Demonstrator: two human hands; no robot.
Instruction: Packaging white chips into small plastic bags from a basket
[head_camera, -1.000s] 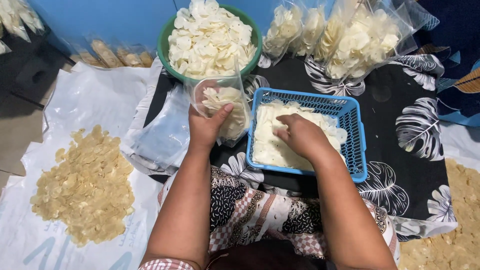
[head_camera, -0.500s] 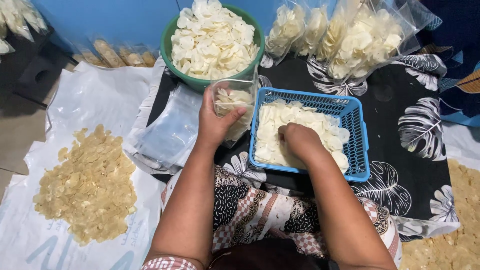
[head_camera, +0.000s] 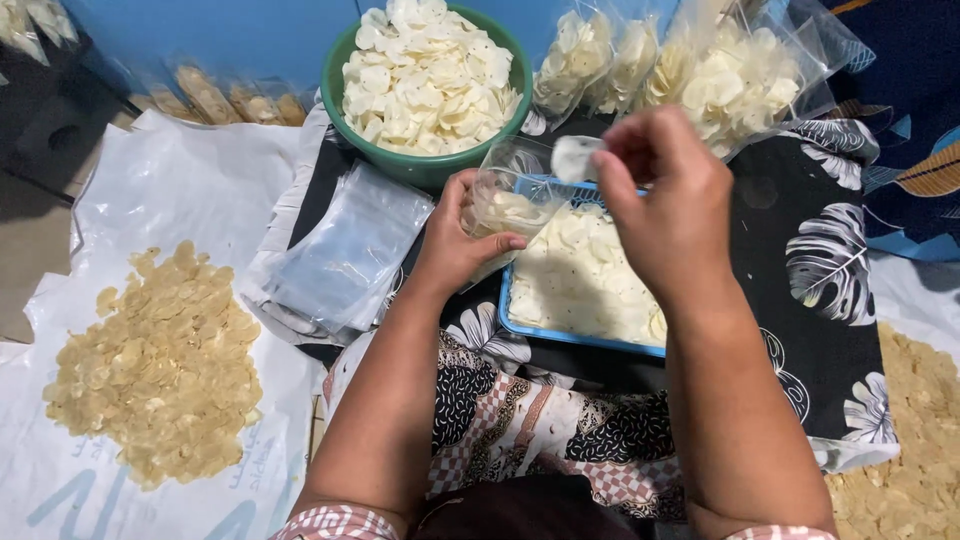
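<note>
The person sits on the floor with both hands up over a blue basket (head_camera: 690, 345) full of thin white chips. The left hand (head_camera: 455, 250) is wrapped around a small clear plastic bag (head_camera: 505, 200), with the thumb across the front of it. The bag already has some white chips in the bottom. Its open mouth tips up and toward the right, so the long way of the bag runs from the left hand up to the other hand.

The right hand (head_camera: 665, 205) is lifted above the basket. Its fingertips are pinched on a white chip (head_camera: 574, 157), maybe more than one; I cannot tell. That chip sits just beside the bag's mouth, a little above it and to the right. So the right hand is the nearer one to the opening, and the bag lies to its left and a bit lower.

Behind the hands is a green bowl (head_camera: 335, 85) heaped with more white chips. Filled clear bags (head_camera: 720, 80) lean at the back right. A flat stack of empty plastic bags (head_camera: 345, 250) lies to the left, and a pile of yellow chips (head_camera: 155, 370) rests on a white sheet (head_camera: 180, 180).
</note>
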